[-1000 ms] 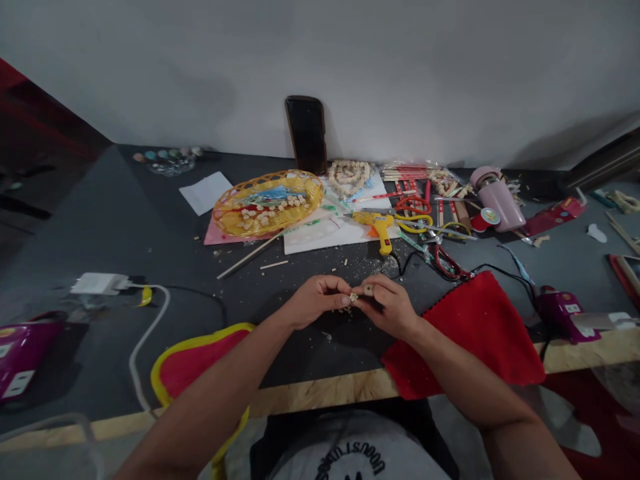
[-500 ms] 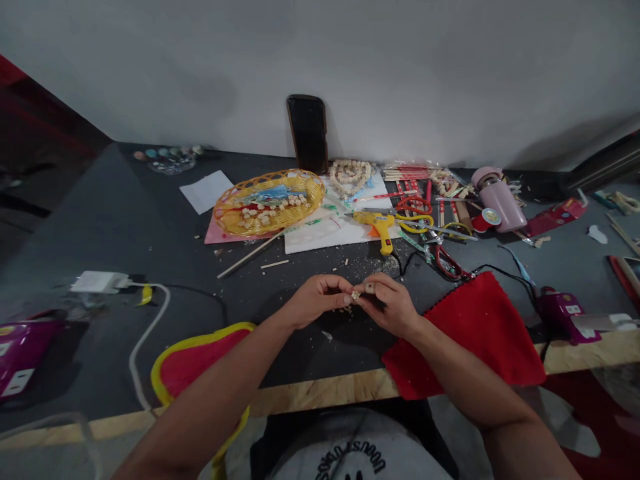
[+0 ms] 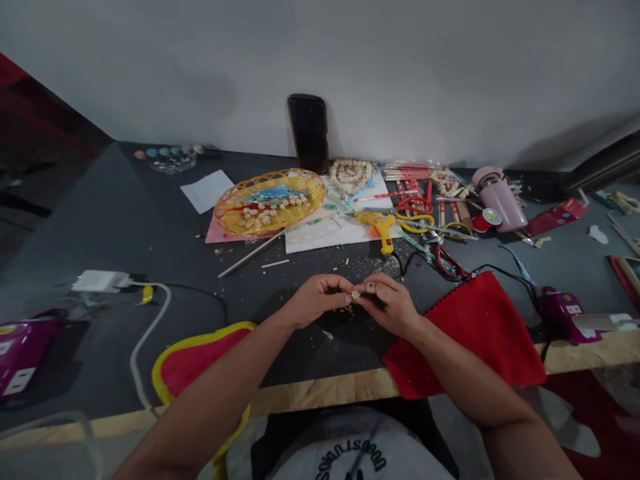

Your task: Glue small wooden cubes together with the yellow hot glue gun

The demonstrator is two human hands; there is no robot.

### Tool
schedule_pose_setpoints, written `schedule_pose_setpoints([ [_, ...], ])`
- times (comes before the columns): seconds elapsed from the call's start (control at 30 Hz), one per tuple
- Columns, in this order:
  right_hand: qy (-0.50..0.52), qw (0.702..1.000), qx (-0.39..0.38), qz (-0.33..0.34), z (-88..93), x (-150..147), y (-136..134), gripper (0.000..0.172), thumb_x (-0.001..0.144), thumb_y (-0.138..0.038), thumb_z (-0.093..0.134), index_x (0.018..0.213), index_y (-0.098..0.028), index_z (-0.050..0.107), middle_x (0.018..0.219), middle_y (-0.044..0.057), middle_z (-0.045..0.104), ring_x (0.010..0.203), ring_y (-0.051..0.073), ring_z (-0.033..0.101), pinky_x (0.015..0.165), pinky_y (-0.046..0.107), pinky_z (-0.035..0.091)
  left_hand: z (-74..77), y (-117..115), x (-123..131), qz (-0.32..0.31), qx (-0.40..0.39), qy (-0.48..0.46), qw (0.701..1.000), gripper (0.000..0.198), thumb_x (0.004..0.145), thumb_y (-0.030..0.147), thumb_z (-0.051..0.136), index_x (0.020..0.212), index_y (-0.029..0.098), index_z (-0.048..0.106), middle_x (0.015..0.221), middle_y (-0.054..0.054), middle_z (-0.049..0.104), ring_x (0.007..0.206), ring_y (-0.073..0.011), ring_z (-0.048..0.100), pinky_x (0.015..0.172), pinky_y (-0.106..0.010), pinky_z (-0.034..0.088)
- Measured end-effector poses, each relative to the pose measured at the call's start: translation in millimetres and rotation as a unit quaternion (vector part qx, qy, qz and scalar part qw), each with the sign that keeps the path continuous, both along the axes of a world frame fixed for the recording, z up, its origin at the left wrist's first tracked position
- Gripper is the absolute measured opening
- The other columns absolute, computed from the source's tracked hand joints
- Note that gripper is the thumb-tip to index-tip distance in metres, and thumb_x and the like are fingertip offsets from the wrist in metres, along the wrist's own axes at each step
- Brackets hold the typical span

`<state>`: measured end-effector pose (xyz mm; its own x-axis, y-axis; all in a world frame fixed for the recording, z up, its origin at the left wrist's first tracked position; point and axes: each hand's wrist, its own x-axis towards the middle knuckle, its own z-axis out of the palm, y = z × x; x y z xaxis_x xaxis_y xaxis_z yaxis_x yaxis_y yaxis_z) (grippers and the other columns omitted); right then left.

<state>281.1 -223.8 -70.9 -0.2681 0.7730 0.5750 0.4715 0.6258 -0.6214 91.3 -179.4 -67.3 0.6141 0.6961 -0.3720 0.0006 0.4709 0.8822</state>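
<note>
Both hands meet over the dark table (image 3: 295, 357) in the head view. Between my fingertips is a small pale flower-shaped piece (image 3: 355, 295), seemingly wooden. My left hand (image 3: 320, 300) pinches it from the left with thumb and forefinger. From the other side my right hand (image 3: 393, 303) is closed on it too, and a light ring-like bit shows at its forefinger. Tiny pale pieces (image 3: 349, 309) lie on the table just beneath. Past the hands sits a yellow glue gun (image 3: 384, 230). A yellow woven basket (image 3: 223, 217) holds similar small flower pieces.
A phone (image 3: 309, 133) leans on the wall. Scissors (image 3: 450, 267), chopsticks and a pink flask (image 3: 503, 203) crowd the back right. Red cloth (image 3: 473, 327) lies by my right forearm, a yellow-edged pink pad (image 3: 200, 363) by my left. A white charger (image 3: 103, 281) trails its cable leftward.
Almost nothing differs. The small flower piece has turned slightly between my fingertips; both hands stay in the same place.
</note>
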Motion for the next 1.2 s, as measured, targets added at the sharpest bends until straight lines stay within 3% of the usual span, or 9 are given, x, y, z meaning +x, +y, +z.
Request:
schedule_pose_setpoints([
  [0.5, -0.008, 1.000, -0.019, 0.003, -0.2, -0.8, -0.4, 0.014, 0.087, -0.022, 0.061, 0.099, -0.019, 0.066, 0.085, 0.006, 0.068, 0.083, 0.014, 0.066, 0.072, 0.025, 0.057, 4.7, -0.3, 2.3, -0.013, 0.036, 0.016, 0.999, 0.027, 0.064, 0.036, 0.077, 0.074, 0.014, 0.065, 0.066, 0.001, 0.062, 0.059, -0.0086, 0.049, 0.059, -0.021, 0.038],
  [0.77, -0.004, 1.000, 0.005, 0.003, 2.6, 0.4, 1.4, 0.011, 0.088, -0.020, 0.060, 0.098, -0.019, 0.065, 0.085, 0.006, 0.068, 0.080, 0.014, 0.065, 0.071, 0.024, 0.057, 4.7, 0.4, 0.9, -0.007, 0.001, 0.001, 1.000, 0.027, 0.066, 0.035, 0.076, 0.080, 0.014, 0.068, 0.066, 0.001, 0.063, 0.058, -0.0085, 0.049, 0.059, -0.022, 0.037],
  [1.1, 0.011, 1.000, 0.012, 0.001, -0.4, 1.2, -0.1, 0.028, 0.084, -0.019, 0.065, 0.111, -0.019, 0.061, 0.093, 0.008, 0.068, 0.084, 0.015, 0.066, 0.073, 0.025, 0.058, 2.5, 0.0, -0.4, -0.001, 0.008, -0.006, 1.000, 0.032, 0.068, 0.042, 0.077, 0.075, 0.012, 0.068, 0.064, 0.000, 0.061, 0.057, -0.0080, 0.046, 0.056, -0.021, 0.034],
  [1.2, 0.002, 1.000, 0.007, 0.006, -0.8, 1.0, -0.3, 0.023, 0.084, -0.020, 0.066, 0.106, -0.020, 0.062, 0.090, 0.007, 0.069, 0.083, 0.015, 0.066, 0.072, 0.025, 0.058, 2.4, 0.1, -1.0, -0.012, 0.014, 0.000, 1.000, 0.036, 0.067, 0.045, 0.076, 0.074, 0.011, 0.068, 0.059, 0.001, 0.057, 0.056, -0.0076, 0.044, 0.054, -0.021, 0.033],
])
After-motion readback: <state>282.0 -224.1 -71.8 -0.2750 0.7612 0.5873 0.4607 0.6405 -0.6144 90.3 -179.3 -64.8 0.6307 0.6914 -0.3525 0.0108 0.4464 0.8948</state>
